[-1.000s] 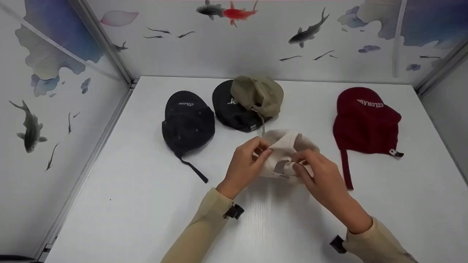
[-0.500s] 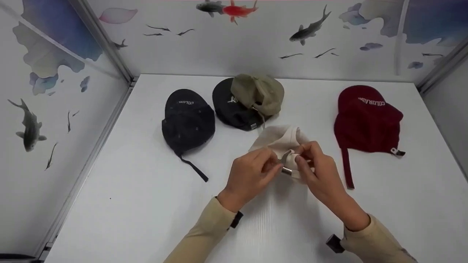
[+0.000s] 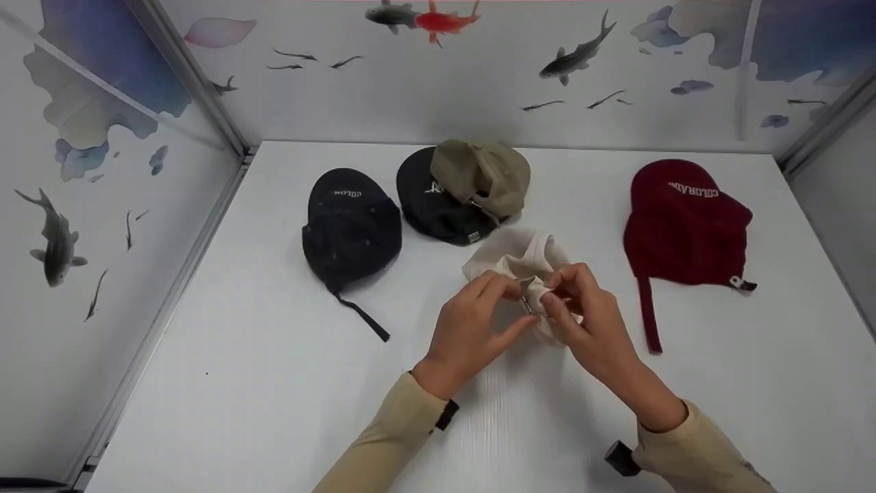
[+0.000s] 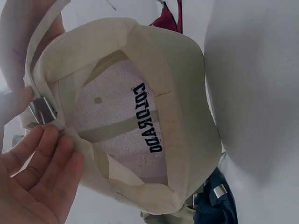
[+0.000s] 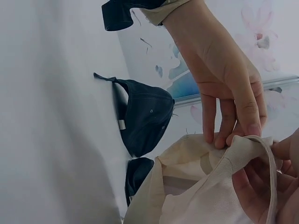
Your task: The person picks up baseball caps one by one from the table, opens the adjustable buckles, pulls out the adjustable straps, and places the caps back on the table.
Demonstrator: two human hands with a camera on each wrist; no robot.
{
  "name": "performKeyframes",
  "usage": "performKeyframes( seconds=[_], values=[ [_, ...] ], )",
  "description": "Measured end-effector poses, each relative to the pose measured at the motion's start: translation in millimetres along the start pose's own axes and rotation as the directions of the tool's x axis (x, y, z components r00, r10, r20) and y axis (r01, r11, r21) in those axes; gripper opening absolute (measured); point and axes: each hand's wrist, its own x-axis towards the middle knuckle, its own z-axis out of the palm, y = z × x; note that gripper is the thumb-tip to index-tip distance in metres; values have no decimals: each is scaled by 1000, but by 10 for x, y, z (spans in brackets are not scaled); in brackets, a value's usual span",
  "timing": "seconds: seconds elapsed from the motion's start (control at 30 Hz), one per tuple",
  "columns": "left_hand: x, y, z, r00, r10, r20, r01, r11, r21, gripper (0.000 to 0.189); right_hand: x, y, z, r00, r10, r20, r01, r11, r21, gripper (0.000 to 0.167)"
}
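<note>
A cream baseball cap (image 3: 510, 250) is held upside down between both hands, its inside with COLORADO lettering (image 4: 148, 119) facing the left wrist camera. My left hand (image 3: 469, 332) pinches the back edge at the metal buckle (image 4: 43, 111), thumb and fingertips on either side of it. The right hand (image 3: 599, 329) grips the cap's back band close by, with thumb and bent index finger. A narrow cream strap (image 5: 271, 182) loops past the right fingers in the right wrist view. The right palm is largely hidden by cloth there.
A navy cap (image 3: 352, 233) lies left on the white table (image 3: 274, 411), its strap trailing. Behind the hands, an olive cap (image 3: 503, 174) rests on a black cap (image 3: 428, 198). To the right is a dark red cap (image 3: 688, 233). Printed panels (image 3: 438, 82) bound the table's back and left.
My left hand has shifted right along the cap's edge to the buckle. The cap has turned and bunched up, and the right hand has moved slightly left.
</note>
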Motion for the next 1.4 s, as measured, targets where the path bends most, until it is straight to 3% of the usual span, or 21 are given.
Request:
performKeyframes(
  seconds=[0.23, 0.5, 0.73, 0.9, 1.4],
  values=[
    [13, -60, 25, 999, -39, 19, 41, 993, -110, 27, -16, 40, 10, 999, -20, 48, 18, 998, 60, 37],
    [15, -106, 35, 998, -57, 23, 61, 978, -201, 27, -9, 60, 9, 997, 12, 79, -15, 999, 34, 41],
    [15, -98, 41, 998, -52, 32, 57, 979, -197, 24, -15, 71, 7, 995, 60, 75, -59, 998, -14, 39],
    [20, -101, 32, 999, -33, 42, 41, 978, -204, 25, -14, 84, -4, 996, 46, 74, -45, 999, -28, 38],
    [31, -127, 28, 997, 45, 59, -36, 988, -151, 21, -13, 121, -35, 996, 38, 82, -40, 999, 24, 33]
  ],
)
